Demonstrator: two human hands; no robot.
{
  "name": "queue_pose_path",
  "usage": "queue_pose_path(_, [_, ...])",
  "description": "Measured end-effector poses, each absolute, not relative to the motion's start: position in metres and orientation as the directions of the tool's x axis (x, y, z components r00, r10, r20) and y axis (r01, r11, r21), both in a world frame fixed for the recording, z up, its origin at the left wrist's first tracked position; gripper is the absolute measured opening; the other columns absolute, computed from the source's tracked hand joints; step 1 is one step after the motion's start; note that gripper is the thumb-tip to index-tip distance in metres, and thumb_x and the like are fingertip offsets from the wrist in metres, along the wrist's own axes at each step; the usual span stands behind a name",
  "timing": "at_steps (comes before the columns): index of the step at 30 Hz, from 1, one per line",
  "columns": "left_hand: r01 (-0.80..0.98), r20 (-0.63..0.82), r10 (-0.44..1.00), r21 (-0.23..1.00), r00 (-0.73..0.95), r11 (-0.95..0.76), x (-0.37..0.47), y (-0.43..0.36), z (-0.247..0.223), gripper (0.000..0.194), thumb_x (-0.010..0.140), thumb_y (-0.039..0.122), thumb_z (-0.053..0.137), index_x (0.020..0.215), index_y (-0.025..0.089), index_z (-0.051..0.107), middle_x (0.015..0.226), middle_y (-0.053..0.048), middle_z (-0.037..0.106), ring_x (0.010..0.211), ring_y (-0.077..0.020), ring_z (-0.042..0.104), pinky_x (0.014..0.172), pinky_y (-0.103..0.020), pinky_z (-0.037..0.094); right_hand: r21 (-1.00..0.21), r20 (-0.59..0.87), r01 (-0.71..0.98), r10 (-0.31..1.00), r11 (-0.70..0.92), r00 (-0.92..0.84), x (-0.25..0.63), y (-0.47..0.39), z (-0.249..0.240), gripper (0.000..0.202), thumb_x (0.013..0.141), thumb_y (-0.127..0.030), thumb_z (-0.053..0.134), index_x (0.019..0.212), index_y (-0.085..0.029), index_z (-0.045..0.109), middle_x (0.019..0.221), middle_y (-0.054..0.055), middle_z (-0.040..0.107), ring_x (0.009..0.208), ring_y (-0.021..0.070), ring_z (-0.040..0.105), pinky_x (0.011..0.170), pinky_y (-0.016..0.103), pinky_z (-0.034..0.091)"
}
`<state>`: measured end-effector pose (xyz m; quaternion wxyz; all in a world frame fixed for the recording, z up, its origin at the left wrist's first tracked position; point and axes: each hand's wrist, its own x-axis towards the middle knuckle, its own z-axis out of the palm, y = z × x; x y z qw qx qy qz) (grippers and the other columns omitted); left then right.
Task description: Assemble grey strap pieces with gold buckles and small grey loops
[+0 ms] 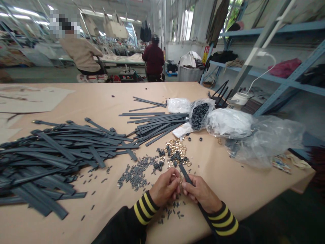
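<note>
My right hand [201, 194] is closed around a dark grey strap [185, 173], whose end points up and away past my fingers while its tail runs down under my wrist. Facing it, my left hand [165, 185] is closed in a pinch, its fingertips at a small gold buckle [181, 177] beside the strap, partly hidden by the fingers. Just beyond my hands lies a heap of gold buckles [179, 145] mixed with dark strap loops [175, 157]. Many small dark pieces [135, 174] are spread to the left, and more lie below my hands.
A large pile of dark straps [58, 152] covers the table's left side. Thinner strips [162, 124] lie behind the buckles, by a clear bag of dark loops [199, 115] and a white plastic bag [230, 122]. Blue shelving [273, 83] stands right; two people sit beyond the table [101, 96].
</note>
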<state>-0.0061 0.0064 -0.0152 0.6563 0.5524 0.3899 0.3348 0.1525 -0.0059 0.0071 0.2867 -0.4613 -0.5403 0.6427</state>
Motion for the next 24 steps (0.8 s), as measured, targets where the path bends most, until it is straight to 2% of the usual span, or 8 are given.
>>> queue_pose_path(3, [-0.004,-0.121,0.861,0.99,0.495,0.141,-0.008,0.006,-0.014,0.017,0.082,0.034,0.041,0.086,0.018,0.042,0.052,0.006,0.05,0.035,-0.0038,0.041,0.034,-0.013,0.031,-0.935,-0.346,0.072,0.851,-0.347,-0.396,0.155,-0.007,0.007,0.03,0.074,-0.044,0.054,0.075,-0.016,0.044,0.057,-0.006,0.047,0.035,0.0011,0.028,0.03,0.013,0.02])
queue_pose_path(8, [-0.183,-0.102,0.86,0.958,0.501,0.22,-0.003,0.007,-0.009,0.017,0.077,0.033,0.05,0.079,0.016,0.044,0.06,0.003,0.054,0.048,-0.0069,0.049,0.047,-0.019,0.043,-0.936,-0.348,0.073,0.872,-0.345,-0.345,0.157,-0.008,0.01,0.027,0.075,-0.042,0.053,0.077,-0.017,0.042,0.056,-0.006,0.047,0.036,0.0013,0.028,0.033,0.013,0.019])
queue_pose_path(11, [-0.232,-0.137,0.856,0.93,0.498,0.284,0.0,0.008,-0.009,0.019,0.076,0.032,0.051,0.08,0.015,0.046,0.06,0.002,0.055,0.049,-0.0074,0.05,0.049,-0.02,0.043,-0.947,-0.309,0.174,0.911,-0.27,-0.273,0.154,-0.008,0.012,0.024,0.077,-0.039,0.05,0.077,-0.016,0.044,0.056,-0.005,0.049,0.038,0.0027,0.032,0.035,0.014,0.023])
queue_pose_path(14, [-0.276,-0.155,0.892,0.916,0.425,0.29,0.002,0.009,-0.011,0.019,0.074,0.03,0.055,0.078,0.014,0.046,0.059,0.003,0.053,0.047,-0.006,0.048,0.048,-0.02,0.042,-0.93,-0.261,0.316,0.943,-0.188,-0.207,0.15,-0.007,0.014,0.019,0.078,-0.034,0.049,0.073,-0.015,0.046,0.057,-0.003,0.051,0.042,0.0046,0.037,0.039,0.016,0.028])
queue_pose_path(19, [-0.254,-0.196,0.923,0.924,0.33,0.287,0.003,0.01,-0.008,0.02,0.069,0.028,0.059,0.077,0.013,0.049,0.058,0.004,0.052,0.047,-0.0061,0.048,0.048,-0.02,0.042,-0.903,-0.212,0.416,0.955,-0.11,-0.207,0.147,-0.006,0.012,0.014,0.078,-0.028,0.048,0.072,-0.015,0.047,0.06,-0.002,0.054,0.052,0.0089,0.046,0.05,0.02,0.038])
queue_pose_path(22, [-0.229,-0.196,0.929,0.934,0.315,0.275,0.0,0.011,-0.004,0.018,0.069,0.027,0.059,0.073,0.012,0.052,0.056,0.003,0.052,0.048,-0.0068,0.049,0.049,-0.02,0.043,-0.915,-0.187,0.39,0.964,-0.101,-0.189,0.149,-0.009,0.011,0.015,0.08,-0.03,0.046,0.084,-0.016,0.046,0.069,-0.001,0.055,0.058,0.0099,0.049,0.054,0.021,0.04])
queue_pose_path(24, [-0.189,-0.182,0.937,0.951,0.297,0.245,-0.002,0.011,-0.002,0.017,0.069,0.028,0.059,0.073,0.012,0.054,0.057,0.003,0.053,0.048,-0.0071,0.049,0.05,-0.021,0.044,-0.927,-0.233,0.334,0.959,-0.17,-0.16,0.15,-0.01,0.011,0.016,0.084,-0.031,0.037,0.091,-0.017,0.041,0.073,-0.001,0.054,0.051,0.0076,0.046,0.049,0.02,0.038])
